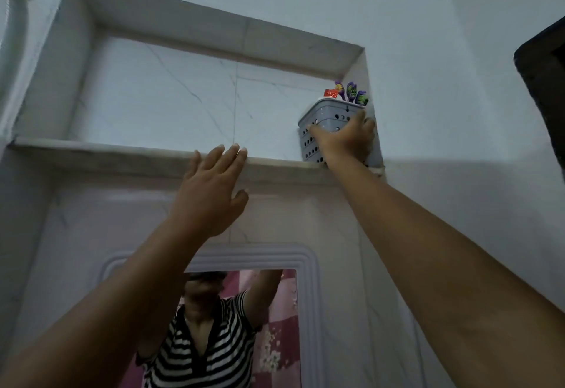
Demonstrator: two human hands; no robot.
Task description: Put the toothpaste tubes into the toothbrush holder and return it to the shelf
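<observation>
A grey perforated toothbrush holder point(328, 118) stands on the marble shelf point(122, 155) of a wall niche, pushed into its right corner. Purple toothbrush heads point(353, 92) and the red end of a toothpaste tube point(331, 93) stick out of its top. My right hand point(345, 140) is wrapped around the holder's front and right side. Flat and with fingers apart, my left hand point(211, 188) hovers in front of the shelf's front edge, holding nothing.
The niche has white marble walls. Below the shelf hangs a mirror point(241, 326) in a white frame, reflecting a person in a striped shirt. A dark object point(544, 81) juts in at the right edge, and a pale hose point(13, 14) runs at the top left.
</observation>
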